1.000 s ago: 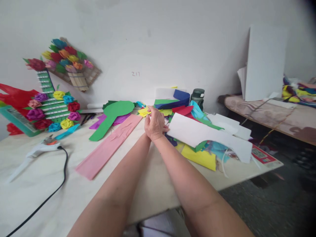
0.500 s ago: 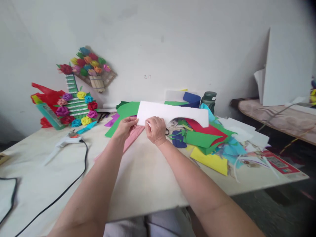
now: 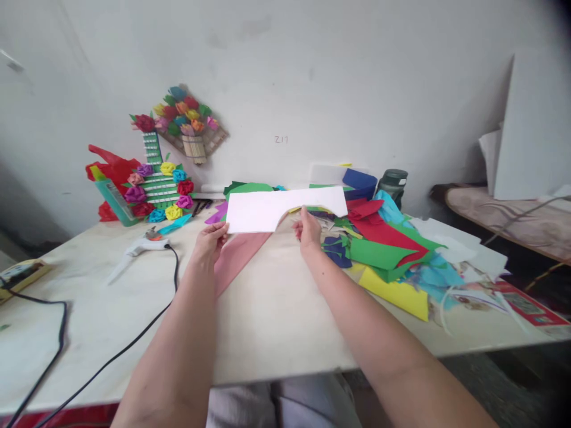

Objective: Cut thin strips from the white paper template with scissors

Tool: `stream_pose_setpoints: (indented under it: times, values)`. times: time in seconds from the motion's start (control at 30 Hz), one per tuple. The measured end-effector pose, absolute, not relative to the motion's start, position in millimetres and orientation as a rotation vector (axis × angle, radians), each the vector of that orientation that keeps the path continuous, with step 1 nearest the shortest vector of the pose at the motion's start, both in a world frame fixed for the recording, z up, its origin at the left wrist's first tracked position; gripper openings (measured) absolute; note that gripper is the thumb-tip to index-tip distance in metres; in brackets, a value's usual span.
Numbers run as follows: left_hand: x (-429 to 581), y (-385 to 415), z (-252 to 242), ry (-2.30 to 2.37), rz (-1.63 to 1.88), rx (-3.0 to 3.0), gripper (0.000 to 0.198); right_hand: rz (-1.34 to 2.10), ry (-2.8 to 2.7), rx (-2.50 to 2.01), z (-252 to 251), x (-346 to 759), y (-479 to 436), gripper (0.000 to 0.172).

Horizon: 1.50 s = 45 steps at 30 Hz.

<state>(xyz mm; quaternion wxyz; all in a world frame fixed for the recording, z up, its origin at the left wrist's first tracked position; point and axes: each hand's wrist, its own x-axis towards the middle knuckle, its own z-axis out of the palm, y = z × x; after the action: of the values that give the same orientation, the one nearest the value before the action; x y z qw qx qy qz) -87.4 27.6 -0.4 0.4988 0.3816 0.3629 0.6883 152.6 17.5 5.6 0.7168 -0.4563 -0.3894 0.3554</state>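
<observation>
A white board piece with a curved cut-out along its lower edge is held up above the table. My left hand pinches its lower left corner between thumb and fingers. My right hand is at the curved cut-out, with its fingertips closed on that edge and the other fingers curled. Below the board, near my left hand, lies a sheet of pink paper. Green paper shows behind the board's top edge.
On the left are a white glue gun with a black cord, a power strip, a glue bottle and a paper-flower guitar shape. Coloured paper scraps cover the right side. A dark bottle stands behind them.
My right hand has slid right from the board's lower edge to the curved cut-out. The board and my left hand have moved left. The whole view has shifted slightly too.
</observation>
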Motion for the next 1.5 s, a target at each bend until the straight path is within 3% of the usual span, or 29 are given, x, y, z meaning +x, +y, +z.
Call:
stream_pose_setpoints:
  times: [0.5, 0.73, 0.87, 1.1, 1.23, 1.5]
  values:
    - [-42, 25, 3, 0.703, 1.629, 0.696, 0.028, 1.261, -0.604, -0.56, 14, 151, 19, 0.019]
    - [2, 6, 7, 0.46, 1.491, 0.654, 0.031, 1.47, -0.658, -0.602, 9, 132, 12, 0.02]
    - [-15, 8, 11, 0.546, 1.668, 0.486, 0.021, 1.548, -0.636, -0.611, 11, 126, 3, 0.025]
    - [-51, 21, 1, 0.594, 1.885, 0.46, 0.034, 1.452, -0.554, -0.622, 5, 123, -1, 0.027]
    - [-55, 24, -3, 0.709, 1.897, 0.469, 0.036, 1.309, -0.624, -0.715, 2, 130, 7, 0.016]
    - [-16, 12, 0, 0.662, 1.606, 0.78, 0.027, 1.413, -0.721, -0.686, -2, 126, 4, 0.011]
